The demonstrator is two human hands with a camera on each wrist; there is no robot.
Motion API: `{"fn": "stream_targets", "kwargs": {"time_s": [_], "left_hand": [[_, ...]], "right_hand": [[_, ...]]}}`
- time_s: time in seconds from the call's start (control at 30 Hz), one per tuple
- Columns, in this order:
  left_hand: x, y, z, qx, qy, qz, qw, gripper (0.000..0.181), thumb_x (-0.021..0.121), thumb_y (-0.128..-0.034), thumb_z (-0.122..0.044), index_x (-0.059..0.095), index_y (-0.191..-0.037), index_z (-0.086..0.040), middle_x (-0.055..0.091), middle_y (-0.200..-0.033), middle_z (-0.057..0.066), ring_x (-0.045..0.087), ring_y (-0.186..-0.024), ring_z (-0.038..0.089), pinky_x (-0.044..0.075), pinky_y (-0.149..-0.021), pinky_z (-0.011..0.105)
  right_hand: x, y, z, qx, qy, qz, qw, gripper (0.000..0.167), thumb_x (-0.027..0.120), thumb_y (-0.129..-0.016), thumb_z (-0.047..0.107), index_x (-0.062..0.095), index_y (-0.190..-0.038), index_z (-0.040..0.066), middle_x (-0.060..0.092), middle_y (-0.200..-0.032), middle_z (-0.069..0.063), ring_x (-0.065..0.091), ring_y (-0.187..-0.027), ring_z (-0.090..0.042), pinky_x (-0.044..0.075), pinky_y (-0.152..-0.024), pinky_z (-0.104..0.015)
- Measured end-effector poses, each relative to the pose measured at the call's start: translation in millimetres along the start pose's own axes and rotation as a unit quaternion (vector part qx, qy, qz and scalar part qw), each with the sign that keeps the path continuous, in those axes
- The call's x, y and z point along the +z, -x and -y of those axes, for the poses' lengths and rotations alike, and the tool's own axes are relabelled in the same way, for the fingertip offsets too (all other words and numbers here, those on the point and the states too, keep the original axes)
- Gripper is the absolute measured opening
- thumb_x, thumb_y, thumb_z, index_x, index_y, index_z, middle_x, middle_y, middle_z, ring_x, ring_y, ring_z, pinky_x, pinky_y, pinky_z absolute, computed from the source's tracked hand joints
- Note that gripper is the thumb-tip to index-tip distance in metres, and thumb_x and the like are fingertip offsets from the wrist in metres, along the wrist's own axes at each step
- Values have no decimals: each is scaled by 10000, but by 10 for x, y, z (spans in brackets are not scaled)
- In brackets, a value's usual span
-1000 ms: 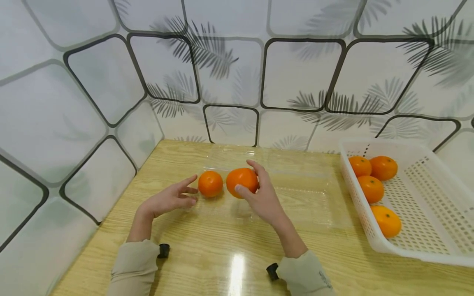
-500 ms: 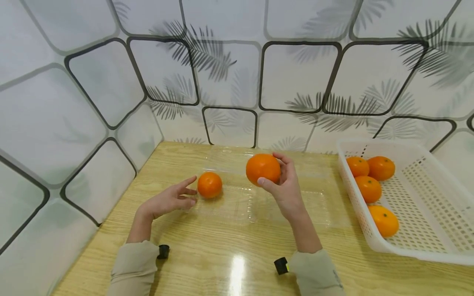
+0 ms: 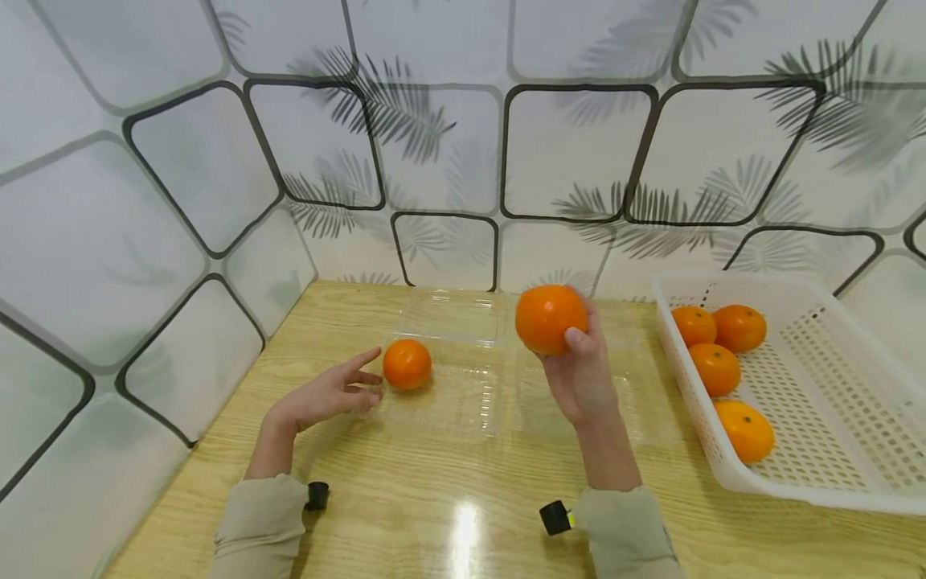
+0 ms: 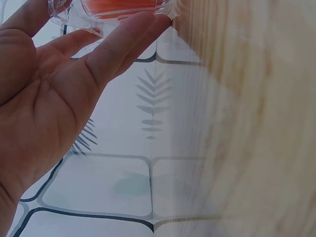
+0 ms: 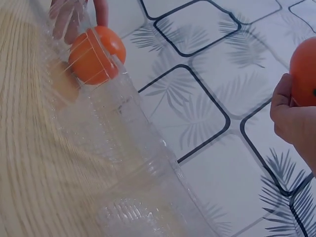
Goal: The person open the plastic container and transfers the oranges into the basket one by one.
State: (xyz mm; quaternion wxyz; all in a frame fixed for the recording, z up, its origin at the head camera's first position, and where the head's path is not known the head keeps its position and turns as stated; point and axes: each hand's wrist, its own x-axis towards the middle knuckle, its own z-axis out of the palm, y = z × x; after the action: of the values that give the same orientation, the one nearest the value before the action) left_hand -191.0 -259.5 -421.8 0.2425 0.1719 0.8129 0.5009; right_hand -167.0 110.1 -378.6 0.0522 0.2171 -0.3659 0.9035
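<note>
My right hand (image 3: pixel 579 378) grips an orange (image 3: pixel 551 319), raised above the right-hand clear plastic box (image 3: pixel 637 402). In the right wrist view this held orange (image 5: pixel 305 74) is cut off by the right edge. A second orange (image 3: pixel 407 364) sits in the left-hand clear plastic box (image 3: pixel 463 402), near its left side. Beside that box is my left hand (image 3: pixel 325 398), its fingers extended and loosely spread. In the left wrist view the fingers (image 4: pixel 123 47) reach the wall of the clear box, with the orange (image 4: pixel 116 6) behind it.
A white perforated basket (image 3: pixel 832 474) with several oranges (image 3: pixel 714 370) stands on the right of the wooden table (image 3: pixel 405 498). Patterned walls (image 3: pixel 448 185) close off the back and left. Clear lids (image 3: pixel 452 314) stretch behind the boxes.
My right hand has lifted its orange away from the other orange, moving right and up, and turned it. My left hand stays in place beside the left box.
</note>
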Motion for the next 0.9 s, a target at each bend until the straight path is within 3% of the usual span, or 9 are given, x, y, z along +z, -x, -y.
{"fn": "stream_targets", "kwargs": {"time_s": [0.2, 0.33, 0.43, 0.57, 0.77, 0.9], "left_hand": [[-9, 6, 10, -58, -65, -38, 10000, 817, 633, -979, -161, 114, -1610, -141, 436, -1463, 287, 493, -1305, 391, 448, -1029, 495], [-12, 4, 14, -71, -52, -42, 10000, 816, 632, -978, -156, 115, -1610, -141, 436, -1462, 289, 492, -1305, 392, 445, -1030, 498], [-13, 3, 16, -68, -51, -37, 10000, 815, 631, -979, -160, 115, -1610, -143, 435, -1462, 288, 491, -1305, 391, 444, -1031, 495], [-10, 4, 17, -71, -19, -29, 10000, 818, 632, -979, -165, 112, -1610, -144, 434, -1463, 286, 487, -1307, 392, 446, -1029, 494], [-8, 0, 20, -45, 46, -21, 10000, 827, 644, -974, -166, 114, -1608, -134, 438, -1452, 299, 500, -1289, 388, 493, -971, 426], [-8, 7, 12, 19, 32, -21, 10000, 832, 644, -974, -172, 106, -1605, -112, 438, -1442, 318, 515, -1272, 392, 506, -947, 411]], "right_hand": [[-77, 15, 36, 252, -1418, 645, 9875, 401, 551, -949, 282, 552, -1345, 216, 583, -1255, -59, 615, -1092, -279, 530, -903, -366], [-93, 21, 59, 513, -2185, 814, 9711, 437, 511, -956, 300, 529, -1371, 164, 565, -1307, -137, 618, -1122, -350, 542, -899, -396], [-106, 24, 67, 721, -2685, 884, 9565, 482, 496, -937, 312, 483, -1372, 105, 550, -1300, -209, 630, -1046, -367, 557, -829, -382], [-127, 32, 67, 857, -3041, 998, 9435, 491, 506, -912, 329, 466, -1334, 81, 551, -1242, -251, 645, -906, -366, 560, -723, -344], [-133, 50, 66, 752, -2880, 1035, 9490, 476, 470, -946, 416, 537, -1267, 72, 619, -1164, -232, 616, -744, -290, 511, -609, -277], [-127, 53, 68, 746, -3177, 848, 9414, 562, 422, -981, 534, 541, -1269, 66, 628, -1163, -216, 566, -694, -251, 472, -566, -285]]}}
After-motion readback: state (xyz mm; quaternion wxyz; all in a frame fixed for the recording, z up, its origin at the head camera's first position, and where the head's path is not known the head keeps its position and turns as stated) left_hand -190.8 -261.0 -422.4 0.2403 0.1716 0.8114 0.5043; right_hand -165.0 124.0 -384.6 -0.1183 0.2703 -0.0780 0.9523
